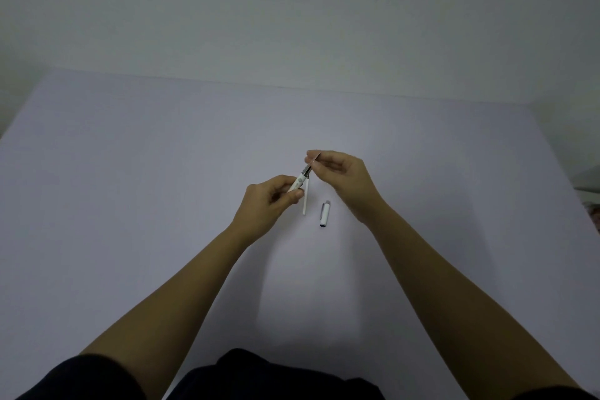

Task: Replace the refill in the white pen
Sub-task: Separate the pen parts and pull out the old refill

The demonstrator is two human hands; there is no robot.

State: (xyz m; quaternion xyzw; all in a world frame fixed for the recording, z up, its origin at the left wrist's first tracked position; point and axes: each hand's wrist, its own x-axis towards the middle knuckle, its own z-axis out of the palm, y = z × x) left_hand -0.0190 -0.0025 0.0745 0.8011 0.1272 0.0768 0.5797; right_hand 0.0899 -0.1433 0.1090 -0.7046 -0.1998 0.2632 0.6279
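Note:
My left hand [271, 197] grips the white pen barrel [298, 182], which points up and to the right. My right hand [341, 174] pinches a thin dark refill [312, 163] whose lower end sits in the barrel's open mouth. A slim white refill [305, 197] lies on the table just below the barrel, right beside my left fingertips. The white pen cap [325, 214] with a dark end lies on the table to the right of that refill, below my right wrist.
The pale lilac table [162, 204] stretches out on all sides and meets a plain wall at the back. A grey object [589, 180] pokes in at the right edge. My dark clothing shows at the bottom.

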